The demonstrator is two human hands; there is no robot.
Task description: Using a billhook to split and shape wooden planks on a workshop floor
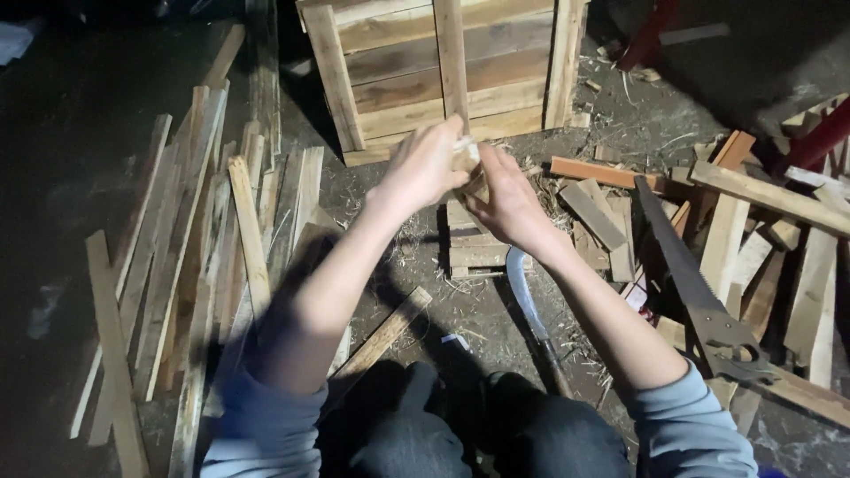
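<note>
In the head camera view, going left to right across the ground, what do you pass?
Pile of long wooden slats → left hand → small piece of wood held between both hands → right hand → short offcut boards → hand saw → loose planks at the far right.

Dark dirt floor (71,133) carries loose wooden slats (190,248), a handsaw (699,283), a curved blade (527,305) and stacked blocks (474,252)

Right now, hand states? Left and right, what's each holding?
Left hand: closed around the small wood piece.
Right hand: closed on the same wood piece, from below.
</note>
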